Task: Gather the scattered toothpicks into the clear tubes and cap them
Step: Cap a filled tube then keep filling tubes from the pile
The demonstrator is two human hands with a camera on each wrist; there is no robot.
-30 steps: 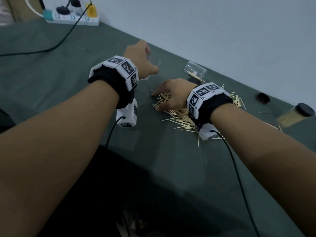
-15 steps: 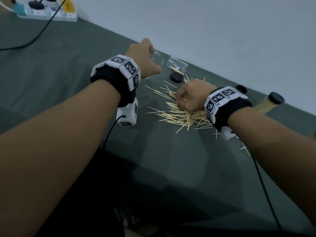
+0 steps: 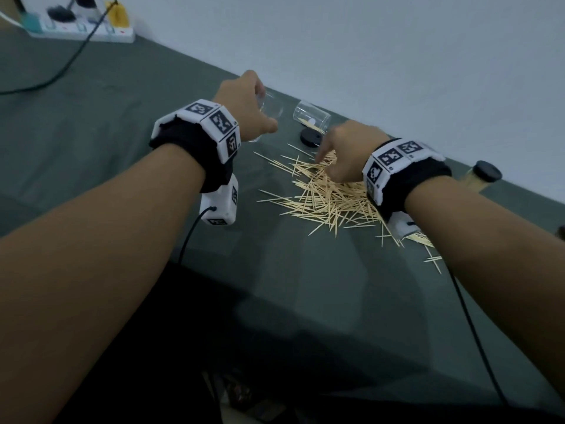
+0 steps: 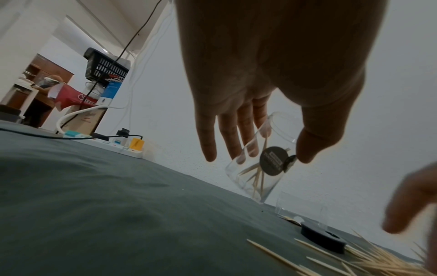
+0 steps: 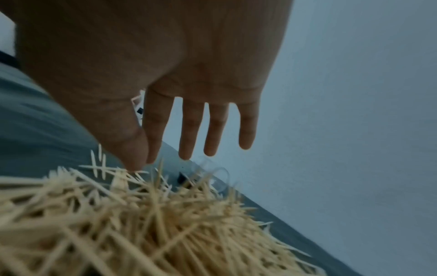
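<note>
My left hand [image 3: 260, 116] holds a clear tube [image 3: 271, 109] tilted just above the green cloth. In the left wrist view, fingers and thumb of that hand [image 4: 272, 155] curl round the tube [image 4: 256, 173], which has a few toothpicks inside and a round dark label. My right hand [image 3: 325, 166] reaches down onto the far side of the toothpick pile [image 3: 330, 200]. Its fingers are straight, and the thumb and index tips [image 5: 146, 162] touch the top of the pile [image 5: 141, 214]. A second clear tube [image 3: 312, 119] lies on its side by the wall, a black cap [image 3: 311, 137] beside it.
A capped tube full of toothpicks [image 3: 480, 179] lies at the right near the wall. Stray toothpicks [image 3: 432, 258] trail off under my right wrist. A white power strip [image 3: 79, 29] with plugs and a black cable sits at the far left corner.
My right hand has moved toward the far side of the pile and its fingers have straightened from a curled grip. My left hand keeps holding its tube in about the same place.
</note>
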